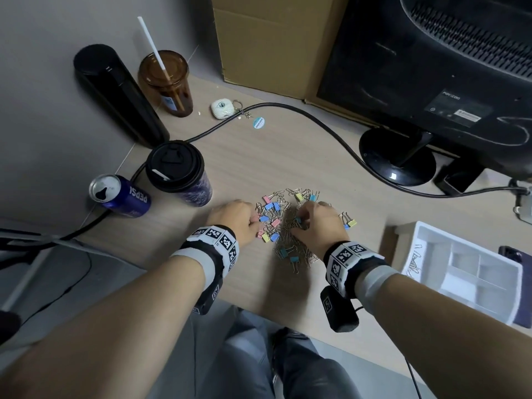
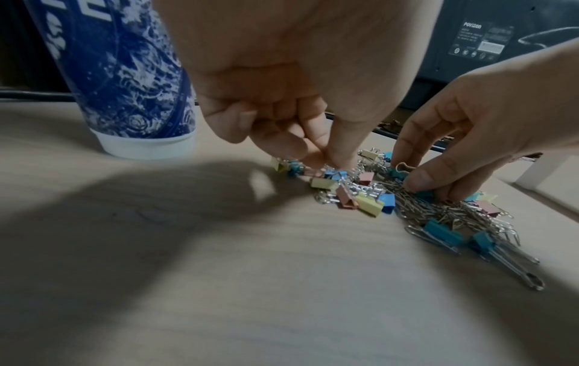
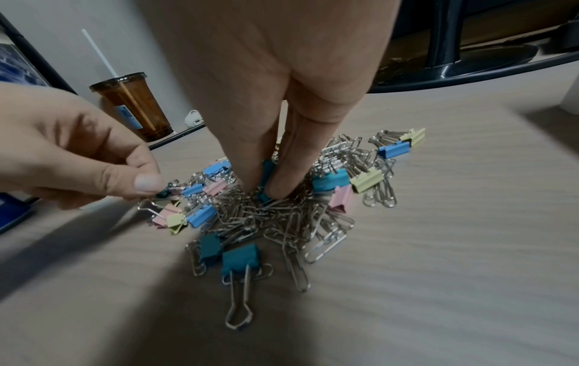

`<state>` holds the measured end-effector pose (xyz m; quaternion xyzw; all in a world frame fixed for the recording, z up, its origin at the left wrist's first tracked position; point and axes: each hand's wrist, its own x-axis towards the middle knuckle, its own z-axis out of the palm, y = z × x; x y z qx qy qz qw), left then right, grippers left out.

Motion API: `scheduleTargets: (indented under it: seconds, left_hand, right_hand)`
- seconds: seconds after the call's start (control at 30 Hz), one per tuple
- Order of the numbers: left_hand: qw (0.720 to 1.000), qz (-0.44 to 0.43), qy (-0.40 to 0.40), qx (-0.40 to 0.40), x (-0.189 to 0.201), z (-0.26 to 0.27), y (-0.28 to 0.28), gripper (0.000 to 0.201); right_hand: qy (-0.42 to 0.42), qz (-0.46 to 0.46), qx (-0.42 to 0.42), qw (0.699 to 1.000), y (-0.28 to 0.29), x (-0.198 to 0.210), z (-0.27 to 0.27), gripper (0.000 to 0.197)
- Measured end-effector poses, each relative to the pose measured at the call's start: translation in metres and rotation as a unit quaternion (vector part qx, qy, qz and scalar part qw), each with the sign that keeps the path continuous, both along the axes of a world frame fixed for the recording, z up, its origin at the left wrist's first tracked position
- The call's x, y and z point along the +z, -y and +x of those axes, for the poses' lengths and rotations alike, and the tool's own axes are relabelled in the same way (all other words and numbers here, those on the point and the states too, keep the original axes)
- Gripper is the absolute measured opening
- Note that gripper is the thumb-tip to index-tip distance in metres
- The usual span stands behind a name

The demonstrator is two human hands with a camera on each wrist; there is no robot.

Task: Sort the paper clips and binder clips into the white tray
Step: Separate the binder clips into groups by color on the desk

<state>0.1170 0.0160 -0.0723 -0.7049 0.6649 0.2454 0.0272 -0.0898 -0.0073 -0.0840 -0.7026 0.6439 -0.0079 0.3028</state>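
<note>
Paper clips (image 1: pixel 290 240) and binder clips (image 1: pixel 272 210) lie mixed in one loose pile on the wooden desk (image 1: pixel 288 145), between the two hands and just right of a dark-lidded cup (image 1: pixel 178 174). The bare silver wire clips point every way, with no common long axis; most are heaped in the near, right part of the pile. The blue, pink and yellow clips with folded handles are scattered over the far and left part.

A large teal binder clip (image 3: pixel 240 257) at the near edge lies flat, its long axis running near to far and its wire handles pointing toward the person.

The left hand (image 1: pixel 233 218) is at the left edge of the pile, thumb and forefinger pinched on the wire handle of a small teal clip (image 3: pixel 163 192), the other fingers curled in. The right hand (image 1: pixel 319 223) reaches down into the middle of the heap, its thumb and forefinger tips closed on a blue binder clip (image 3: pixel 266 178) that stands on edge.

The white tray (image 1: pixel 426 234) sits well apart at the right of the desk, with a few paper clips already in its left compartment.
</note>
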Motion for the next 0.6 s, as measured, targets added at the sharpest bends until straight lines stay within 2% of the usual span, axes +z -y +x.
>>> scheduleTargets:
  seconds: [0.2,0.3,0.4,0.6]
  left_hand:
    - [0.999,0.011,-0.017,0.034,0.001,0.009,-0.005,0.031]
    - [0.999,0.042,-0.01,0.024,0.003,0.007,-0.007,0.032]
    - [0.999,0.048,-0.01,0.021,0.002,0.007,-0.01,0.023]
    - [0.996,0.073,-0.021,0.037,0.011,0.018,-0.013,0.016]
  right_hand:
    - [-0.004,-0.011,-0.004,1.0,0.004,-0.002,0.006,0.037]
    - [-0.017,-0.012,0.007,1.0,0.005,-0.005,0.007,0.032]
    - [-0.024,-0.006,0.005,1.0,0.007,-0.007,0.009,0.028]
    - [-0.006,0.002,-0.009,1.0,0.009,-0.001,0.007,0.011]
